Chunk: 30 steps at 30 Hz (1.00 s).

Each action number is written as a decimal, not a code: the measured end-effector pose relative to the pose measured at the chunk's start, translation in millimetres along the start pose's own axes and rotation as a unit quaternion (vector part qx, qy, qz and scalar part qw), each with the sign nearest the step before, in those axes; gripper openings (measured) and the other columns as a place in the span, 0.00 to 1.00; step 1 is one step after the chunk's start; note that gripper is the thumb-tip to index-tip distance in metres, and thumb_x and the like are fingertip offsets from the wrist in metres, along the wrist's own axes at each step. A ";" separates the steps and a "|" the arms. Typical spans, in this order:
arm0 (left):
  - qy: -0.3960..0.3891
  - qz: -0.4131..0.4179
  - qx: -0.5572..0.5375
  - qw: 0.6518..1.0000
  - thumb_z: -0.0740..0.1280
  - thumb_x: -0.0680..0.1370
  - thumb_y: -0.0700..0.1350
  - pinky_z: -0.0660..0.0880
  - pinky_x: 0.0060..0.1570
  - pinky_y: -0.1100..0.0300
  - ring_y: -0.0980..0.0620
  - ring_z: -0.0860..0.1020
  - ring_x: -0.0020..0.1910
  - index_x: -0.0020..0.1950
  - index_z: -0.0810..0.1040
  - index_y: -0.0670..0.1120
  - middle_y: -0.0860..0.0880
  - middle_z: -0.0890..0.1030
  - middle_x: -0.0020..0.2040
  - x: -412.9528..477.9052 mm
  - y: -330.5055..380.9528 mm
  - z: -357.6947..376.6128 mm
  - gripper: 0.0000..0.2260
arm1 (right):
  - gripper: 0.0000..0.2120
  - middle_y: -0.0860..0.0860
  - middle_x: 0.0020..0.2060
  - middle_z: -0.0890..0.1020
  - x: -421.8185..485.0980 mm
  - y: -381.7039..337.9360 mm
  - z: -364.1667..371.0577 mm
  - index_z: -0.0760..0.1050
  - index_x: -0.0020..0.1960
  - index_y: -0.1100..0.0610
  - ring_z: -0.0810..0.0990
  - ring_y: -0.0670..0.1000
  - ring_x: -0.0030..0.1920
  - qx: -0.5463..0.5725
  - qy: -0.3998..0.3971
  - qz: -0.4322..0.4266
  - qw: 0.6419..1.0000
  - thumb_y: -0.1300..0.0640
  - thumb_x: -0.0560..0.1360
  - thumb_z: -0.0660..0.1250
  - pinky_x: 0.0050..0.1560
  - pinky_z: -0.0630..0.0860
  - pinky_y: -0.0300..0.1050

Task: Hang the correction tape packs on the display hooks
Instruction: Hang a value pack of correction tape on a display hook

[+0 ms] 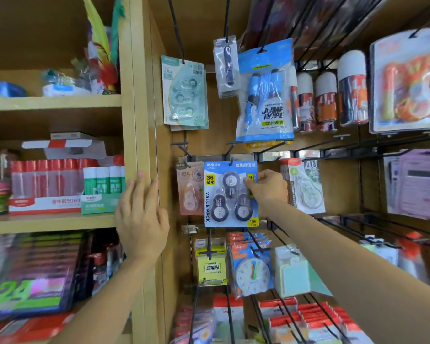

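A blue value pack of three dark correction tapes [230,194] hangs at a black display hook [230,155] in the middle row. My right hand [267,188] pinches the pack's upper right edge. My left hand [140,214] rests flat with fingers apart on the wooden upright [138,120] between the shelves and the hook wall, holding nothing. More correction tape packs hang nearby: a pink one [190,189] to the left, a white one [305,187] to the right, and a pale green one [184,94] above.
A jump rope bag [265,95] and a small clear pack [226,65] hang above. Several bare black hooks [353,229] jut out at right. Below hang a yellow sticky pack [210,268] and a toy clock [252,275]. Glue sticks [60,180] fill the left shelves.
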<state>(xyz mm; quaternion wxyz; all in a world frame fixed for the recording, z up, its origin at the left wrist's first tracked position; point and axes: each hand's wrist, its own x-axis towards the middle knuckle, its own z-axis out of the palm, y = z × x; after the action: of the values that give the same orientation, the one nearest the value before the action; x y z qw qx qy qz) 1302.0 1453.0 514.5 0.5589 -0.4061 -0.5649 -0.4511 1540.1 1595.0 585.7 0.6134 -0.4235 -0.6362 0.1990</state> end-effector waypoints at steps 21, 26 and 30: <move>-0.570 -0.228 -0.311 0.726 0.67 0.71 0.56 0.79 0.48 0.55 0.59 0.82 0.44 0.57 0.79 0.67 0.59 0.83 0.48 -344.5 64.0 -162.6 0.15 | 0.15 0.41 0.50 0.84 -309.8 214.3 -157.0 0.80 0.60 0.46 0.82 0.43 0.46 -0.063 -0.328 -0.061 0.941 0.51 0.73 0.71 0.50 0.78 0.40; -0.700 -0.353 -0.294 0.546 0.76 0.70 0.52 0.78 0.50 0.58 0.66 0.82 0.44 0.46 0.82 0.70 0.67 0.84 0.47 -498.9 99.1 -263.6 0.12 | 0.15 0.41 0.47 0.83 -428.8 314.8 -196.1 0.76 0.53 0.39 0.81 0.39 0.45 -0.090 -0.395 0.134 0.904 0.56 0.73 0.73 0.47 0.77 0.40; -0.742 -0.401 -0.284 0.456 0.74 0.60 0.71 0.77 0.51 0.66 0.68 0.81 0.44 0.43 0.83 0.69 0.66 0.84 0.42 -591.3 123.0 -356.4 0.16 | 0.16 0.42 0.45 0.83 -513.2 380.6 -231.5 0.79 0.56 0.46 0.80 0.36 0.36 -0.129 -0.471 0.263 0.832 0.47 0.69 0.71 0.41 0.75 0.39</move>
<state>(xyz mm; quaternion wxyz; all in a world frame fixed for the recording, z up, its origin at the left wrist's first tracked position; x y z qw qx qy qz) 1541.6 1168.8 -80.1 -0.4607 -0.4519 -0.7069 -0.2894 1815.0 1345.4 16.5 0.1042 -0.5052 -0.7325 0.4442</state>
